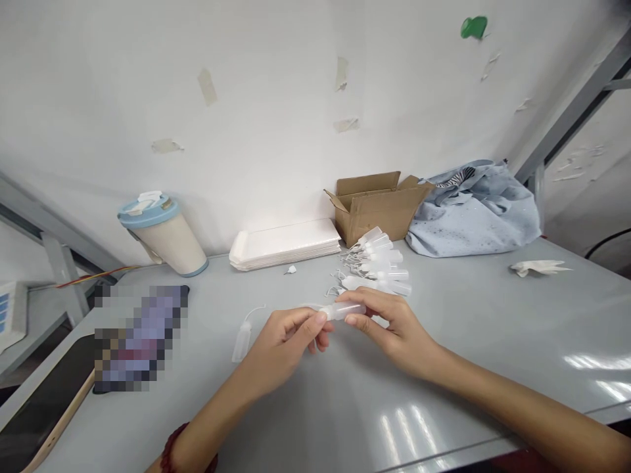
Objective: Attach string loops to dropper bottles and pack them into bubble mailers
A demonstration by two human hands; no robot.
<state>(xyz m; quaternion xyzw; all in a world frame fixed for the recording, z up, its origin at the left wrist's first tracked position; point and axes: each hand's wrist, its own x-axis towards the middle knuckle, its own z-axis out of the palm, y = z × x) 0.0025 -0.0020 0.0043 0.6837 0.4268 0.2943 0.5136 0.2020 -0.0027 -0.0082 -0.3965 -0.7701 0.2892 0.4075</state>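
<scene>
Between my two hands a small translucent squeeze bottle (346,309) lies nearly level above the table. My left hand (294,335) pinches its neck and cap end with thumb and fingers. Thumb and fingers of my right hand (389,322) grip the bottle's base end. Just beyond my right hand is a pile of similar small bottles (377,263) with thin cap straps. Another such bottle (241,341), its strap sticking up, lies to the left of my left hand. A small white cap (291,269) rests farther back.
Along the wall stand a tumbler (172,236), a stack of white envelopes (286,244), an open cardboard box (377,213) and a light blue cloth bag (473,220). A phone (49,401) and a pixelated item (148,338) lie left. Crumpled tissue (538,267) lies right on the grey table (315,420).
</scene>
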